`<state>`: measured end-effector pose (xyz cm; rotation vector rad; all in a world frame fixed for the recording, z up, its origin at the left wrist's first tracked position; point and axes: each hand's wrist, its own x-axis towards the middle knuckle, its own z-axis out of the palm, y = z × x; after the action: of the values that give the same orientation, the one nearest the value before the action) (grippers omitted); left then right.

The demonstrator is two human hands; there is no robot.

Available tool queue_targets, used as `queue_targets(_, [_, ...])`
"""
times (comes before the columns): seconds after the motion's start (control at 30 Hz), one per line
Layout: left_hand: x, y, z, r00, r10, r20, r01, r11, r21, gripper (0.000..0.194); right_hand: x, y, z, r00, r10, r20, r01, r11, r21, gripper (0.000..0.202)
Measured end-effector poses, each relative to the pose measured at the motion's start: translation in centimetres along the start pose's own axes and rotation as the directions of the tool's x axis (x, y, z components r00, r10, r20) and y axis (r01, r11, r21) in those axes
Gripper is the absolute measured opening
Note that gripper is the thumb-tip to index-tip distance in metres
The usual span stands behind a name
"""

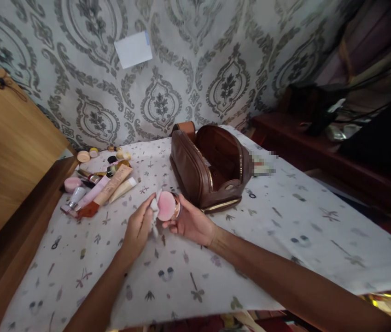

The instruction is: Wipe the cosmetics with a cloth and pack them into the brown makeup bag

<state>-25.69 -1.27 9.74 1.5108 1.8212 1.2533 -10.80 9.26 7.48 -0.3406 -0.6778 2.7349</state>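
Forearms point(267, 265) angled inward, right hand point(197, 223) curled round pink-topped jar point(166, 206), left hand point(139, 228) with pinched white tissue point(154, 208) alongside.

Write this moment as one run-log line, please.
left fingers: pinching white tissue-like piece | right fingers: gripping round pink-faced container | brown bag: open, beyond hands | cosmetics: heaped on left of patterned cloth

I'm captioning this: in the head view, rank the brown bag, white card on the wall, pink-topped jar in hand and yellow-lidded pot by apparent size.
1. Brown bag
2. White card
3. Pink-topped jar, in the right hand
4. Yellow-lidded pot
The jar's nearness may enlarge it.
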Motion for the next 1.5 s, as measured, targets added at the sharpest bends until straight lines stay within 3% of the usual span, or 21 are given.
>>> queue_targets(0.1, [0.3, -0.1, -0.2, 0.984, 0.0, -0.176, -0.003, 1.0, -0.017, 0.043, 0.1, 0.3, 0.0, 1.0, -0.026, 0.017, 0.028, 0.993, -0.112, 0.049])
queue_targets(0.17, [0.2, 0.0, 0.1, 0.974, 0.014, -0.228, -0.033, 0.996, -0.081, 0.041, 0.1, 0.7, 0.2, 0.998, -0.053, 0.031, 0.058, 0.979, -0.196, 0.049])
queue_targets(0.3, [0.0, -0.1, 1.2, 0.994, 0.008, -0.109, -0.017, 0.997, -0.08, 0.041, 0.0, 1.2, 0.5, 0.995, -0.095, 0.026, 0.098, 0.964, -0.246, 0.049])
queue_targets(0.4, [0.1, -0.3, 1.4, 0.996, -0.028, -0.084, 0.028, 1.0, -0.005, 0.042, 0.0, 1.3, 0.5, 0.995, -0.101, 0.015, 0.102, 0.966, -0.238, 0.048])
queue_targets(0.6, [0.4, 0.0, -0.2, 0.993, -0.113, 0.014, 0.098, 0.912, 0.398, 0.035, 0.0, 1.0, 0.5, 0.992, -0.126, -0.017, 0.119, 0.968, -0.219, 0.05])
queue_targets(0.7, [0.6, 0.0, -0.4, 0.982, -0.172, 0.077, 0.15, 0.96, 0.238, 0.03, -0.1, 0.9, 0.6, 0.988, -0.147, -0.038, 0.137, 0.969, -0.204, 0.055])
queue_targets(0.77, [0.6, 0.0, -0.4, 0.987, -0.158, 0.009, 0.157, 0.983, 0.098, 0.025, 0.1, 0.9, 0.6, 0.985, -0.166, -0.056, 0.15, 0.963, -0.224, 0.058])
queue_targets(0.87, [0.5, 0.2, -0.5, 0.967, -0.036, -0.253, 0.046, 0.998, 0.033, 0.019, 0.4, 1.3, 0.3, 0.973, -0.215, -0.08, 0.183, 0.938, -0.294, 0.062])
queue_targets(0.93, [0.1, 0.6, -0.4, 0.921, 0.099, -0.377, -0.082, 0.995, 0.06, 0.015, 0.5, 1.7, 0.1, 0.957, -0.273, -0.097, 0.216, 0.896, -0.387, 0.064])
queue_targets(0.97, [-0.1, 0.8, -0.4, 0.913, 0.164, -0.375, -0.143, 0.986, 0.085, 0.014, 0.5, 1.8, 0.1, 0.949, -0.302, -0.092, 0.231, 0.864, -0.447, 0.066])
queue_targets(1.1, [-0.8, 1.5, 0.0, 0.94, 0.292, -0.177, -0.265, 0.951, 0.162, 0.006, 0.0, 2.1, 0.3, 0.937, -0.35, 0.001, 0.27, 0.719, -0.641, 0.073])
queue_targets(1.27, [-0.5, 1.8, -0.3, 0.959, 0.203, -0.197, -0.185, 0.977, 0.106, 0.004, -0.5, 2.2, 0.6, 0.927, -0.37, 0.064, 0.299, 0.624, -0.722, 0.066])
queue_targets(1.5, [0.4, 1.9, -1.2, 0.99, -0.015, -0.141, 0.003, 0.996, -0.089, 0.01, -0.5, 3.0, -0.6, 0.86, -0.435, 0.266, 0.417, 0.302, -0.857, 0.067])
